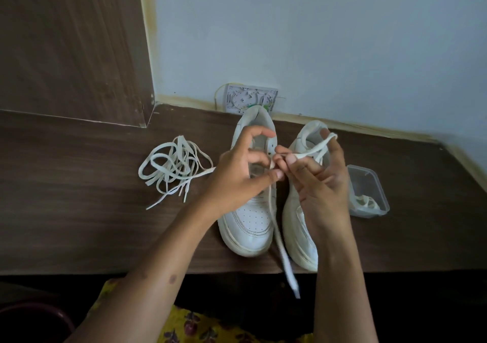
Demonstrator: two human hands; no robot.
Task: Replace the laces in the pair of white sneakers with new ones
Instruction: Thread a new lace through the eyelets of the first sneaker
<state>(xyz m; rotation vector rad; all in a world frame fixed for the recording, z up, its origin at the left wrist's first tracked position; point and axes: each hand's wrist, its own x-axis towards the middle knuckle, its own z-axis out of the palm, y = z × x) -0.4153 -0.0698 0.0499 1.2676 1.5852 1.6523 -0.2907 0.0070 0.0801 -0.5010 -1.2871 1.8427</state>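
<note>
two forearms reach in over yellow floral fabric [200, 324]. left hand [245, 174] and right hand [319, 181] each pinch one lace [283, 253], fingers curled, its tail dangling past the table [79, 224] edge. two white sneakers [250, 226] side by side beneath. one loose lace pile [174, 168] left, one plastic box [367, 191] right.

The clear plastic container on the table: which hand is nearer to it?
Right. The right hand pinches a lace above the right sneaker, just beside the container. The left hand is over the left sneaker, farther away.
</note>
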